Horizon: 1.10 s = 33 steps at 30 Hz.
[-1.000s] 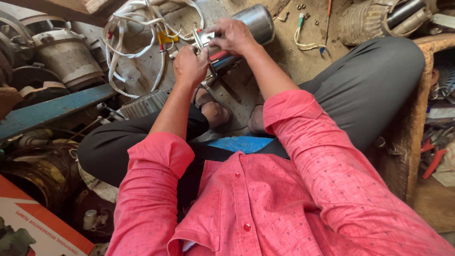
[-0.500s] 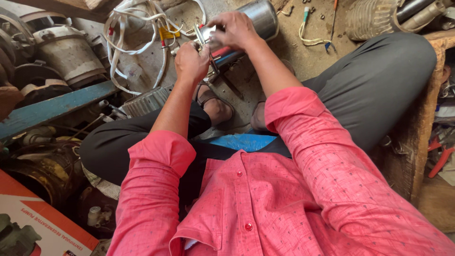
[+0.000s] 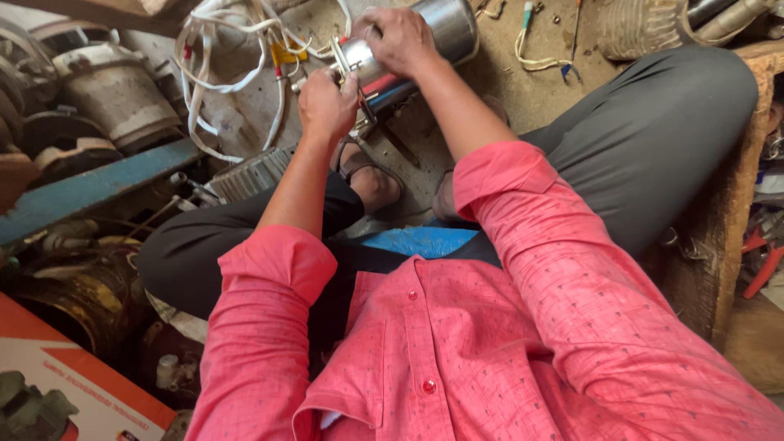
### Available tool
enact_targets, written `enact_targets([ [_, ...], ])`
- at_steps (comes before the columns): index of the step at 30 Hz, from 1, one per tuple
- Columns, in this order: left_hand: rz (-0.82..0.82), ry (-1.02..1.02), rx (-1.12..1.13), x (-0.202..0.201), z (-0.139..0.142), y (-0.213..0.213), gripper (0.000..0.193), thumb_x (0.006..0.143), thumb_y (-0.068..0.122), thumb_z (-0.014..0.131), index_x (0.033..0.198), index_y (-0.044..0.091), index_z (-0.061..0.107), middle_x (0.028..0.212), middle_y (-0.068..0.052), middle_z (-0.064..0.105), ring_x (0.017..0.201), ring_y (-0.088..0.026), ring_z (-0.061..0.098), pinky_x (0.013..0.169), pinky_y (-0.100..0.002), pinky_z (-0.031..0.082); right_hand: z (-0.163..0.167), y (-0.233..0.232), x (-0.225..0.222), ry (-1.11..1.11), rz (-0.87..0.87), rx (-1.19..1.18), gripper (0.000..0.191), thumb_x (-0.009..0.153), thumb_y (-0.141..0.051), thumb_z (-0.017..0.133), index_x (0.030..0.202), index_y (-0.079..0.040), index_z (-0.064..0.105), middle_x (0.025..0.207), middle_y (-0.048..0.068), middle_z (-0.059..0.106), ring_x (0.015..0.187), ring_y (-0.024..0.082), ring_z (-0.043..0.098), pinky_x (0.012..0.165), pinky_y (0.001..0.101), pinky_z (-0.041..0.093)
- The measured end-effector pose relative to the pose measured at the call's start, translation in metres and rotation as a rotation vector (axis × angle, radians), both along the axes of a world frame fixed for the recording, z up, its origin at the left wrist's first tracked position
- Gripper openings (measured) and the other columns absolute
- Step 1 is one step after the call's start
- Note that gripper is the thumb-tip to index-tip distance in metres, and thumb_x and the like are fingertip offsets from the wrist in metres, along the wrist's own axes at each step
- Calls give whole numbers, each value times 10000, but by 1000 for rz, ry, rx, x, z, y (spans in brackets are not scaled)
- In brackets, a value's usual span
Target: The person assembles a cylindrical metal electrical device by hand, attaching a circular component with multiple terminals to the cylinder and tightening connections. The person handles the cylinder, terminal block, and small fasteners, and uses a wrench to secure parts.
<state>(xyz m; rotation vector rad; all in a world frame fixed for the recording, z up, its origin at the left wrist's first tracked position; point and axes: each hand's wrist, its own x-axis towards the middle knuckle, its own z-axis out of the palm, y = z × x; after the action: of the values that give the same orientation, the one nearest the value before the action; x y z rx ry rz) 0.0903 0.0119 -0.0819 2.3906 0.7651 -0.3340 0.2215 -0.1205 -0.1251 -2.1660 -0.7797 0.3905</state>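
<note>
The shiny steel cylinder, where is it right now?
Head view, top centre: the steel cylinder lies on the dusty floor under the right hand, beside the left hand and white wires.

- Dusty concrete floor [image 3: 523, 98] at the far side, lit by daylight.
- Blue beam [image 3: 90, 192] crossing the left.
- Old motor housings [image 3: 106, 90] heaped far left.
- Rough wooden plank [image 3: 719, 245] along the right.
- Orange-and-white cardboard box [image 3: 73, 384] near left.

Soft even daylight, mild glare on steel cylinder [image 3: 445, 24], sharp focus, wide-angle edge distortion
</note>
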Motion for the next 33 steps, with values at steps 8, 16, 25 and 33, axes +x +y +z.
enact_targets([
  [8,-35,-167,78,-6,-8,1,368,922,351,686,1057,14,749,1000,-247,729,951,-445,680,848,-510,510,-68,-96,29,-86,-1518,298,503,1044,-473,511,1229,-24,639,1143,187,738,1018,339,706,889,440,537],
  [16,99,43,-36,-4,1,-4,399,913,389,674,1031,16,749,987,-242,726,947,-434,692,855,-495,524,-107,-159,40,-151,-1670,-107,476,871,-134,721,1325,-59,602,1256,203,682,1146,354,670,975,407,504],
  [25,70,21,-24,-6,4,-7,402,945,381,650,1079,9,719,1137,-241,696,1059,-432,648,927,-493,493,-121,-170,46,-113,-1522,-148,266,744,-53,806,979,-37,682,989,134,753,917,292,723,862,384,552],
  [33,80,49,-20,4,6,-10,418,940,406,654,1104,30,733,1071,-255,706,1040,-441,661,926,-504,503,-62,-106,34,318,-1452,664,52,787,-89,731,824,-54,720,681,71,699,602,174,644,579,333,537],
])
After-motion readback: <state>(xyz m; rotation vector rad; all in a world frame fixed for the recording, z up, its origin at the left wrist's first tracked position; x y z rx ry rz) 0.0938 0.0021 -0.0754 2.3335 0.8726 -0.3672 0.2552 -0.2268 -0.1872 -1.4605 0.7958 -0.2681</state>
